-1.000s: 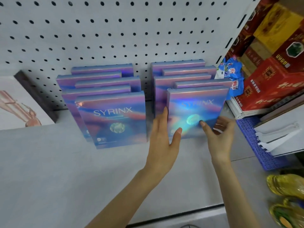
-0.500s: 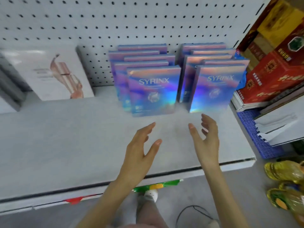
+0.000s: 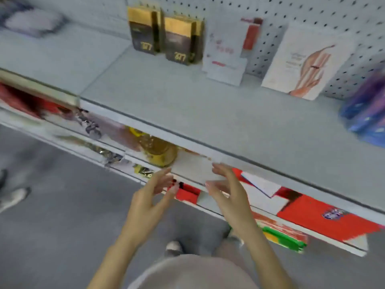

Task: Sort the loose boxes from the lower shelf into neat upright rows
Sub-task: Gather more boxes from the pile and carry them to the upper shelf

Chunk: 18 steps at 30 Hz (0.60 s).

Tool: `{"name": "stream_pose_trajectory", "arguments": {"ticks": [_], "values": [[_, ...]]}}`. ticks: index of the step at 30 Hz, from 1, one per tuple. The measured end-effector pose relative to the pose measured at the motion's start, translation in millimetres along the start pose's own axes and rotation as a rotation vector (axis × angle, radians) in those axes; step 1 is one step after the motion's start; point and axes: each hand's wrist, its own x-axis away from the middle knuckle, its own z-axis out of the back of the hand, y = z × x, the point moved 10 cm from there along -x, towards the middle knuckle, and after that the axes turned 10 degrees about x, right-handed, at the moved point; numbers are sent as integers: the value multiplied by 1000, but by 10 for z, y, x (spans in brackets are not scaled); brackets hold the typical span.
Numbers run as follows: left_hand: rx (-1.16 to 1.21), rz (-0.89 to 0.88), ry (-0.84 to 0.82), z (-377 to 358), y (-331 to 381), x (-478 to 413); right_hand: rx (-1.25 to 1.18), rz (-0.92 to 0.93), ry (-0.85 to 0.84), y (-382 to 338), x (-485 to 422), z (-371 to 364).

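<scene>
While left hand (image 3: 153, 191) and right hand (image 3: 226, 187) flank the pale flat cardboard box (image 3: 192, 170), fingers spread (grip unclear), it seems light, stiff, best held by side edges

**Two Shelves Carrying Stock**

The grey upper shelf (image 3: 208, 113) is carrying two gold-and-black boxes (image 3: 145, 32) standing side by side, white boxes (image 3: 302, 61) standing along the pegboard (image 3: 312, 11), and blurred purple-blue boxes (image 3: 366, 113) at its right end. Below it, the lower shelf (image 3: 210, 206) is holding red boxes (image 3: 325, 217) lying flat and a gold tin (image 3: 158, 149).
</scene>
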Motion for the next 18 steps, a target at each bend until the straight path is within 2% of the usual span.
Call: {"name": "stream_pose_trajectory", "arguments": {"ticks": [6,13,18], "values": [[13,68,360,1553,-404,466,97,132,-307,-742,-96,-1380],[73,166,553,2369,-878,574,218,252,-488,-1202,-511,-2473],[94,218,674,3178,-1141,210,219,295,-598,-1637,-1106,-3370]]}}
